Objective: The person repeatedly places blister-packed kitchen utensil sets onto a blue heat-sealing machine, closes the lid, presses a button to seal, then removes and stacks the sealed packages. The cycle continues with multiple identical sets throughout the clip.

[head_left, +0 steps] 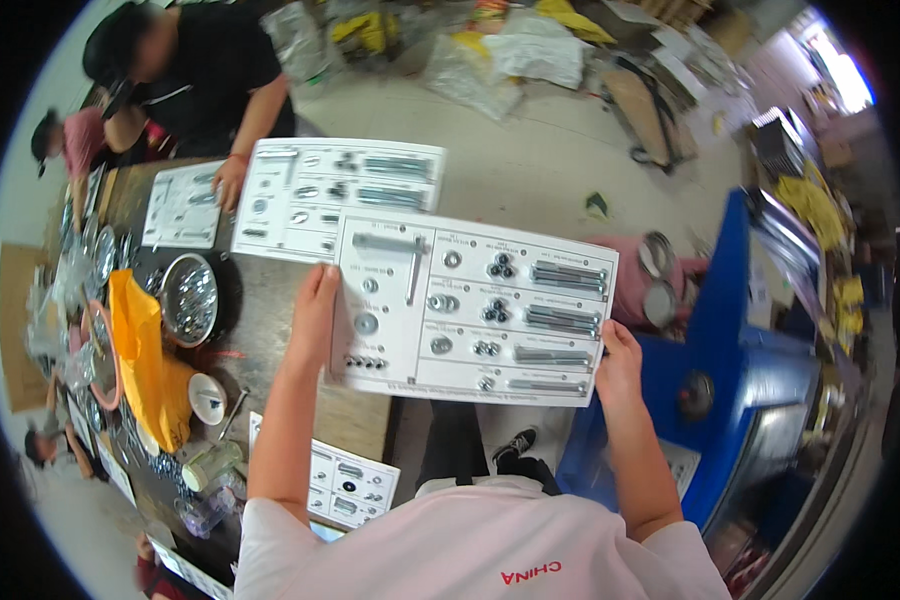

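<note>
Between both hands I hold up a white hardware card (405,345), tilted slightly, its printing upside down to me. Rows of long bolts, nuts and washers show in its ruled boxes, with an L-shaped metal piece at the upper left. My left hand (315,305) grips the left edge. My right hand (619,356) closes on the right edge. Behind the held card's upper left part, a second hardware card (295,235) is partly covered. Close to that one, a co-worker's hand (230,182) rests by another hardware card (182,208) on the table.
A metal bowl of small shiny parts (189,300), a yellow bag (140,350), a white cup (207,398) and a clear jar (213,465) crowd the wooden table (270,340). To the right stands a blue machine (715,310). Plastic bags (540,55) lie on the far floor.
</note>
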`<state>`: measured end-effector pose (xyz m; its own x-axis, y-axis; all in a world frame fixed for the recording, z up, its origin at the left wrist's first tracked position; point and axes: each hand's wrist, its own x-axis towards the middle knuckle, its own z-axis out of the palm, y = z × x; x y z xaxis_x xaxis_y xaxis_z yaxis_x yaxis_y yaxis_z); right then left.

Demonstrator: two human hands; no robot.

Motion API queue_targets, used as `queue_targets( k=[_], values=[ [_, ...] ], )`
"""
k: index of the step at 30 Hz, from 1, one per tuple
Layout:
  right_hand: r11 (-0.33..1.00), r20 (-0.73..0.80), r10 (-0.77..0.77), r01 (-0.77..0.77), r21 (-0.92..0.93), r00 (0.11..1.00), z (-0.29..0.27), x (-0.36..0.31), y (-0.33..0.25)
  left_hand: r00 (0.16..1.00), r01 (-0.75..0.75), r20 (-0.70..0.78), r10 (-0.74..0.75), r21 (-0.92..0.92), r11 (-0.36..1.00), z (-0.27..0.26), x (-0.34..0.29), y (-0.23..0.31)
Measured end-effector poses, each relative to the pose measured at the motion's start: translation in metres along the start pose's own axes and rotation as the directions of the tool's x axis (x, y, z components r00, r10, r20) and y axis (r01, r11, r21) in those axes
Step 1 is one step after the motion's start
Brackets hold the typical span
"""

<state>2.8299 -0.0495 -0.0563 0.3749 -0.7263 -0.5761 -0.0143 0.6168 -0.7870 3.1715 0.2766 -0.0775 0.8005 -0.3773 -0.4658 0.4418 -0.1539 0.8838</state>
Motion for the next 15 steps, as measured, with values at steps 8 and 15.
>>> queue_targets(
  k=[8, 15],
  values=[
    [0.975, -0.19, -0.153, 0.117, -0.191, 0.97, 0.026, -0.015, -0.018, 0.965, 0.075, 0.262, -0.016, -0.217, 0.973, 0.0, 0.041, -0.009],
    [0.959, -0.363, -0.24, 0.162, -0.233, 0.9, 0.001, -0.034, -0.009, 0.8, 0.219, 0.582, -0.146, -0.057, 0.974, -0.012, 0.064, -0.011]
  ],
)
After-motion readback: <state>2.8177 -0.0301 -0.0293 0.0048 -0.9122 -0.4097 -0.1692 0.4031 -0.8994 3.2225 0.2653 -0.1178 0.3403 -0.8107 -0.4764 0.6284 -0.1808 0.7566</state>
